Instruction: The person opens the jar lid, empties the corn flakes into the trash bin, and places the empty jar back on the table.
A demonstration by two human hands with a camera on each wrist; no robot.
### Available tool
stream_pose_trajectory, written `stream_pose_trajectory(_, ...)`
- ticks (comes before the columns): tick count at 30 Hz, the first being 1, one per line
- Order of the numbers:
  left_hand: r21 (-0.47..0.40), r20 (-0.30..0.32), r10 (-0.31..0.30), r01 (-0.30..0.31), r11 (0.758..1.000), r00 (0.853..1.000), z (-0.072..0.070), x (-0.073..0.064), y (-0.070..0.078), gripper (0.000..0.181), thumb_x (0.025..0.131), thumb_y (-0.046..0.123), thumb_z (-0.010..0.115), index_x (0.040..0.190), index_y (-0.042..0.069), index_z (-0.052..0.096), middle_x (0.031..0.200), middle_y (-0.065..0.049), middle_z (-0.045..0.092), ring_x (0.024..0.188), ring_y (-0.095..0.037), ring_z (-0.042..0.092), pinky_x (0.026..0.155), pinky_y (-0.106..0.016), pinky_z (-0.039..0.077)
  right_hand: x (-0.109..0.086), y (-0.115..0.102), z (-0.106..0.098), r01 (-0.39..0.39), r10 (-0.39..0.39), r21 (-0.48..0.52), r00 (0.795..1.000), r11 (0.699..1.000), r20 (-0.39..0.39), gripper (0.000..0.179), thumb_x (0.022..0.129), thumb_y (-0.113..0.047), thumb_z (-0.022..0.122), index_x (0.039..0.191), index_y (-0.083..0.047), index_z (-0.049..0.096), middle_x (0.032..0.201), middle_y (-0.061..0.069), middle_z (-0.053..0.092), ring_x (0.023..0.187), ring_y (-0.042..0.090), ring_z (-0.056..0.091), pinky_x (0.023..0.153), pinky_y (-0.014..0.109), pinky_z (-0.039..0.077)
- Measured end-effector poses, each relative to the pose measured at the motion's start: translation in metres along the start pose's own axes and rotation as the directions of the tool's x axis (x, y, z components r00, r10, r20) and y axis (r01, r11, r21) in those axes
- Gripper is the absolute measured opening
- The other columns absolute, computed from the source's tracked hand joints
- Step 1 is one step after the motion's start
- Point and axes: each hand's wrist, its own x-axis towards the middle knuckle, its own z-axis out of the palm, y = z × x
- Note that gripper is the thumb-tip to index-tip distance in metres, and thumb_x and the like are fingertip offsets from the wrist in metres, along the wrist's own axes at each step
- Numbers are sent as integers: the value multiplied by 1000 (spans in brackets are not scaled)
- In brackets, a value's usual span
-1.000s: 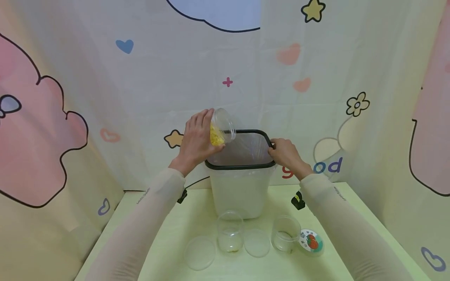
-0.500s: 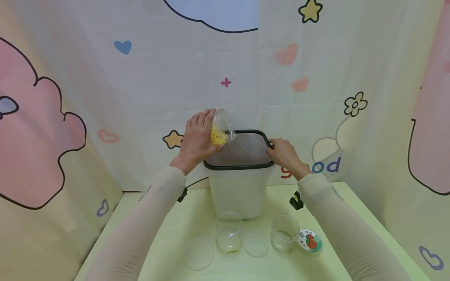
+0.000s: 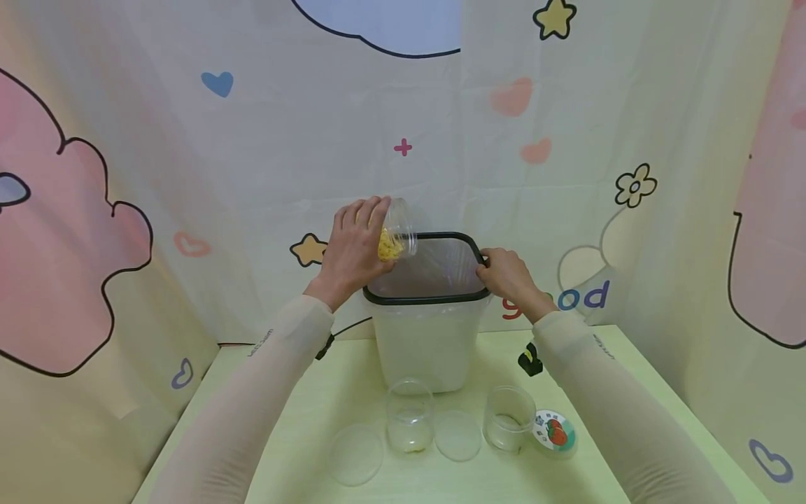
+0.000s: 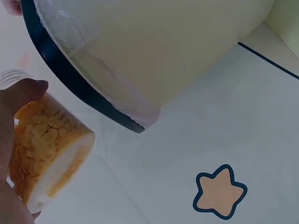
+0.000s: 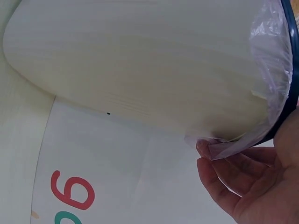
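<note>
My left hand (image 3: 354, 245) grips a clear plastic jar (image 3: 403, 227) tipped on its side, its mouth toward the right above the bin's left part. Yellow flakes (image 4: 44, 140) lie inside the jar, seen closely in the left wrist view. The tall whitish trash bin (image 3: 425, 346) stands upright with a dark rim (image 3: 434, 301) and a thin clear liner bag (image 5: 273, 56) folded over its edge. At the right side of that rim my right hand (image 3: 506, 276) holds on, fingers curled under the edge and against the liner. How deep the bin's contents reach is hidden.
In front of the bin stand two clear jars, a left jar (image 3: 411, 423) and a right jar (image 3: 506, 423). Two clear lids, a left lid (image 3: 355, 455) and a middle lid (image 3: 458, 435), lie flat nearby. A lid with a tomato picture (image 3: 555, 431) lies by the right jar.
The jar in my left hand has turned slightly, its mouth now facing more to the right. The flakes inside have shifted a little. My right hand keeps its place on the rim.
</note>
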Motion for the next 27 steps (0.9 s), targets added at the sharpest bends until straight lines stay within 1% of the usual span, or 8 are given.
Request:
stream_pose_trajectory(7, 48, -16, 29, -28, 998, 999, 0, 0, 0, 100, 75, 42, 81, 152, 11, 25, 151, -12, 39, 137, -32, 36, 118, -50, 28, 1, 1, 1, 11, -11, -10, 1000, 1000, -2, 44, 97, -16, 43, 135, 1, 55, 114, 21, 68, 90, 31, 62, 78, 43, 51)
stream_pose_trajectory(15, 89, 5, 51, -52, 995, 999, 0, 2, 1, 100, 75, 39, 82, 153, 14, 23, 154, -10, 36, 140, -31, 33, 120, -52, 24, 0, 1, 1, 6, -6, -4, 1000, 1000, 7, 44, 98, -16, 44, 137, 2, 53, 118, 22, 66, 94, 32, 63, 81, 44, 51)
stream_pose_trajectory(22, 125, 4, 81, -80, 989, 997, 1, 2, 2, 99, 75, 38, 83, 151, 15, 24, 154, -10, 35, 141, -31, 32, 119, -54, 23, 1, 2, 1, 6, -6, 1, 1000, 1000, 6, 43, 97, -17, 43, 134, 1, 55, 112, 20, 68, 88, 30, 62, 74, 39, 50)
stream_pose_trajectory(27, 136, -4, 90, -88, 987, 996, 3, 3, 2, 95, 77, 34, 81, 151, 16, 24, 154, -9, 36, 141, -31, 32, 120, -55, 23, 0, 2, 0, 7, -7, -2, 1000, 1000, 5, 43, 97, -17, 43, 133, 1, 56, 112, 20, 68, 88, 30, 62, 74, 39, 50)
